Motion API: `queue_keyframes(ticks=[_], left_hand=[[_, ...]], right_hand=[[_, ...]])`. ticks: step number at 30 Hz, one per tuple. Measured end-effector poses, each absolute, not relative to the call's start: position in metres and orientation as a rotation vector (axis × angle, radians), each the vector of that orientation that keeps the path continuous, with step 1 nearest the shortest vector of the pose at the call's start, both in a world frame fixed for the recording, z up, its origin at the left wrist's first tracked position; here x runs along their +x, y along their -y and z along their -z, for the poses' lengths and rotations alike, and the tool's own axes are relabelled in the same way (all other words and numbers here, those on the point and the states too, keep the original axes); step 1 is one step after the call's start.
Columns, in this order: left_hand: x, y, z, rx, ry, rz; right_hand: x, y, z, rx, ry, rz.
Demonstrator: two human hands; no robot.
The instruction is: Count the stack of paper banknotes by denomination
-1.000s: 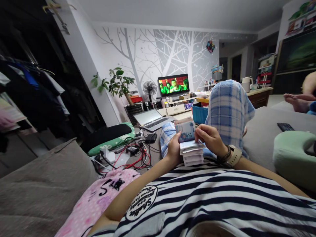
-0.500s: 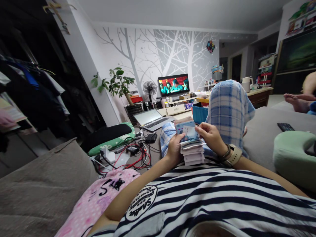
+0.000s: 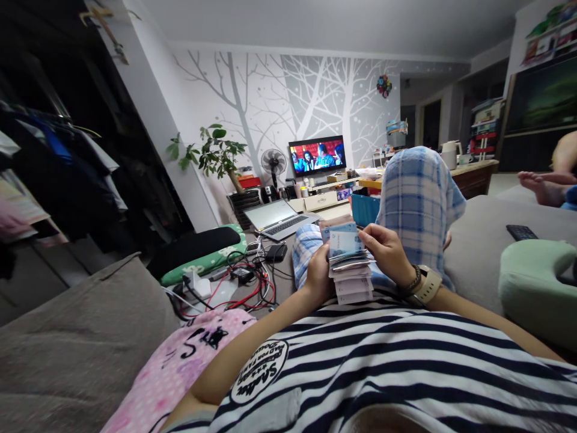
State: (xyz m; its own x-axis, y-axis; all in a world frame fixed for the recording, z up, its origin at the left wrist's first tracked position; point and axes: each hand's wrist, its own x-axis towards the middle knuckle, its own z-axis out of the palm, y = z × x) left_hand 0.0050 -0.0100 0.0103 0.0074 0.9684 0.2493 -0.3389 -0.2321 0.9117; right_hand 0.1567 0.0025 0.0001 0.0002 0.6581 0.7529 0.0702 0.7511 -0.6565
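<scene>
"What's the left hand (image 3: 319, 273) up to?"

"It's clamped on the left side of a wad of paper notes (image 3: 354, 284), right in front of the striped shirt (image 3: 360, 361) — the lower ones spread out in steps."

"And the right hand (image 3: 383, 243)?"

"Thumb and forefinger pinched together on the right edge of a pale blue note (image 3: 345, 242) at the top."

"What's around them?"

"A plaid-covered knee (image 3: 412, 186) just beyond the right hand — and off to the left, an open laptop (image 3: 283, 225) near some tangled cables (image 3: 265, 282)"
</scene>
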Motion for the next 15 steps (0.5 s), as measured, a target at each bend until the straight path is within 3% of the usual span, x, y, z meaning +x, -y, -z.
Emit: queue_keyframes(ticks=[15], left_hand=[[-0.002,0.006,0.0,1.417,-0.811,-1.53]], right_hand=[[0.155,-0.005,0.003,-0.562,1.472,-0.571]])
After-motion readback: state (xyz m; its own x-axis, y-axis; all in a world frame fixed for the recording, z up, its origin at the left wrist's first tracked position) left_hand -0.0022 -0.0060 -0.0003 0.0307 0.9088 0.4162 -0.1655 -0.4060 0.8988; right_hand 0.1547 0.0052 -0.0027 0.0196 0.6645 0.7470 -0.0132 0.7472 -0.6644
